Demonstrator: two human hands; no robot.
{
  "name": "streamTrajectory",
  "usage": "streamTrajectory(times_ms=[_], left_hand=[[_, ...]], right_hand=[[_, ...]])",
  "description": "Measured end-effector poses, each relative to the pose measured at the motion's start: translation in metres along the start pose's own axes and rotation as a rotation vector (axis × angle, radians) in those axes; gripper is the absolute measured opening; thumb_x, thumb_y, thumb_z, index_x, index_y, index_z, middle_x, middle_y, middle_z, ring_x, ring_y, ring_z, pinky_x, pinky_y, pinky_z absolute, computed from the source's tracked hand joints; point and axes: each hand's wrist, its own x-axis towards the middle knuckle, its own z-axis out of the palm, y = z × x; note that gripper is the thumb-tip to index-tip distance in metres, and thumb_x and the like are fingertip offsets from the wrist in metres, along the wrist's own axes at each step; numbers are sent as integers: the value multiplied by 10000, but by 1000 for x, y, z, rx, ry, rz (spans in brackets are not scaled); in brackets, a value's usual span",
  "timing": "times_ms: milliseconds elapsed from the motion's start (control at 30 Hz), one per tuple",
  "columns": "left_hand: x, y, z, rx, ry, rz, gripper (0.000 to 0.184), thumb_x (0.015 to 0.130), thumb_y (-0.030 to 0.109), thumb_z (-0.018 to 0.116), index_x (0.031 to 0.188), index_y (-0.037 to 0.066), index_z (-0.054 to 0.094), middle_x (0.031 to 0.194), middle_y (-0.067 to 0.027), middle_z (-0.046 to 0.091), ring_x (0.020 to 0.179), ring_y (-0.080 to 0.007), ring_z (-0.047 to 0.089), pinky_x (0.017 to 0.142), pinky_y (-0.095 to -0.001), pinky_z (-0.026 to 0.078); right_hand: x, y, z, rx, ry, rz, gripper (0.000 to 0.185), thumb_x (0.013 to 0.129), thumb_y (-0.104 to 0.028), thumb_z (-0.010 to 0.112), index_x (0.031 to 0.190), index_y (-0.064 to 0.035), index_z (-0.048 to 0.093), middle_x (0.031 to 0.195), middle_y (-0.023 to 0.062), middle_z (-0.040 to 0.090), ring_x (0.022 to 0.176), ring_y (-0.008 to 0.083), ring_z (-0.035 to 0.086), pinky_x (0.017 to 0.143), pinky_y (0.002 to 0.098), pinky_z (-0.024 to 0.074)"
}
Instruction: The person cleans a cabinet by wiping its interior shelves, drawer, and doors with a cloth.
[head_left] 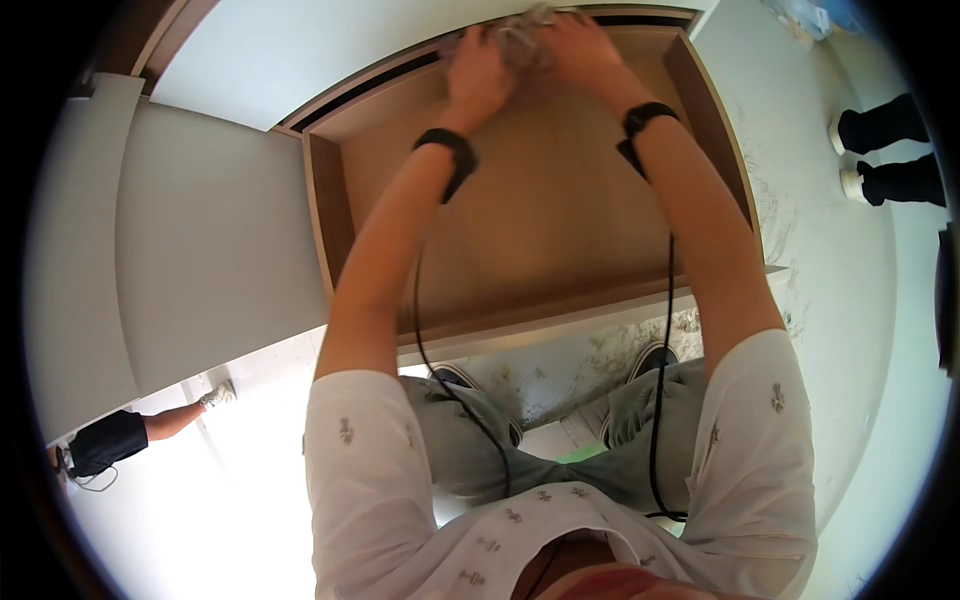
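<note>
Fingers of the left hand [478, 80] and the right hand [585, 55] were up at 12 o'clock, touching a crumpled, grayish cloth [518, 45]. They were blurry, so I could not tell if they gripped it tight or just pressed on it.

One part looked done: the brown wooden drawer [530, 215] was open, sticking out toward 6 o'clock from the white cabinet [300, 50]. The work with the cloth looked unfinished, because both hands were on it. How much was left, I could not tell.

The cloth was at the drawer's far end, near the 12 o'clock edge. It sat between the two hands, touching both. From the middle of the left hand, it was toward 2 o'clock. From the middle of the right hand, it was toward 9 o'clock.
</note>
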Motion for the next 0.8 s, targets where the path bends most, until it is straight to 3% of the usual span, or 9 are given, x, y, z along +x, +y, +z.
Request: streamTrajectory(times_ms=[33, 100, 167, 267, 433, 500, 600, 700, 800], left_hand=[[8, 8, 12, 33, 85, 98, 576, 746, 166, 692, 1262, -20, 514, 1231, -227, 496, 1144, -401, 505, 937, -484, 451], [21, 22, 35, 123, 60, -3, 566, 746, 198, 695, 1245, -14, 535, 1200, -213, 510, 1121, -377, 507, 925, -465, 454], [24, 29, 33, 147, 66, -10, 569, 743, 221, 697, 1239, -12, 541, 1192, -198, 517, 1107, -355, 512, 916, -454, 454], [21, 20, 27, 208, 58, 29, 577, 741, 265, 701, 1227, -7, 553, 1174, -162, 535, 1100, -312, 519, 907, -434, 451], [6, -11, -5, 335, 20, 102, 563, 727, 286, 720, 1193, 8, 570, 1178, -121, 545, 1135, -266, 502, 931, -409, 417], [-2, -24, -18, 333, -102, 30, 489, 864, 180, 594, 1310, 10, 490, 1275, -172, 517, 1090, -365, 550, 981, -480, 433], [-18, -61, -33, 442, -137, 69, 510, 887, 355, 583, 1260, 10, 541, 1344, -157, 497, 1120, -353, 549, 1014, -465, 400], [-44, -105, -57, 446, -18, 39, 552, 754, 296, 703, 1228, 46, 571, 1158, -66, 574, 1140, -251, 519, 935, -415, 434], [-65, -133, -84, 527, -42, -14, 581, 762, 287, 705, 1274, 65, 541, 1230, -73, 555, 1184, -263, 504, 974, -424, 426]], right_hand=[[-7, 15, 6, -32, 41, 63, 562, 791, -303, 703, 1290, -128, 514, 1257, 113, 548, 1207, 270, 512, 1031, 440, 406], [-15, 34, -20, 97, -156, 269, 603, 775, -318, 711, 1305, -118, 505, 1223, 137, 563, 1199, 305, 513, 1030, 439, 413], [-29, 56, -2, 68, -114, 428, 604, 779, -310, 688, 1334, -167, 496, 1296, 115, 526, 1269, 291, 464, 1095, 436, 356], [-42, 67, 13, -41, 131, 217, 557, 781, -249, 669, 1306, -150, 515, 1312, 122, 519, 1286, 300, 451, 1111, 435, 343], [-9, 14, 36, 63, 174, -53, 519, 780, -139, 636, 1285, -129, 517, 1328, 110, 507, 1309, 291, 428, 1120, 432, 331], [13, -31, 33, 132, 381, -209, 498, 794, -138, 625, 1282, -147, 528, 1322, 107, 504, 1300, 278, 439, 1104, 427, 337], [41, -86, 27, 279, 300, -146, 592, 764, -181, 686, 1318, -105, 492, 1255, 137, 495, 1178, 330, 484, 1042, 435, 381], [55, -120, 25, 307, 312, -77, 611, 766, -198, 689, 1336, -113, 484, 1223, 131, 492, 1155, 320, 485, 1011, 437, 393], [54, -133, 17, 293, 352, -52, 598, 774, -206, 685, 1336, -134, 493, 1224, 128, 492, 1185, 305, 468, 1015, 441, 390]])
